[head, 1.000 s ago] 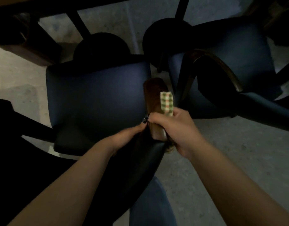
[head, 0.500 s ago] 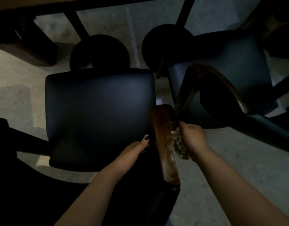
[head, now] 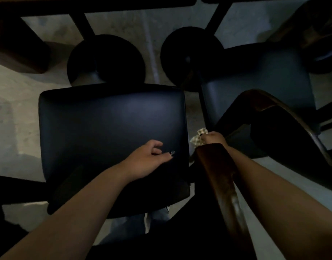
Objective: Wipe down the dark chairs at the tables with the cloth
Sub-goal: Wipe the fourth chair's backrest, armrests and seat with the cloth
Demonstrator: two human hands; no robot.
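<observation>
Looks like cafe or restaurant dining area, dim light. Evidence: two matching dark padded chairs (head: 112, 132) (head: 264, 87) side by side, wooden curved backrests (head: 223, 184), both pulled up to table edge (head: 105, 2) at top of frame. Two round black pedestal table bases (head: 105, 59) (head: 189, 57) on bare concrete floor (head: 15, 109), commercial style, not home furniture. More dark seating (head: 320, 44) at far right suggests rows of tables.

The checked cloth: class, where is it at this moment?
In the head view, the checked cloth sits right of centre, held in the right hand just beyond the end of the wooden armrest, between the two dark chair seats.
</observation>
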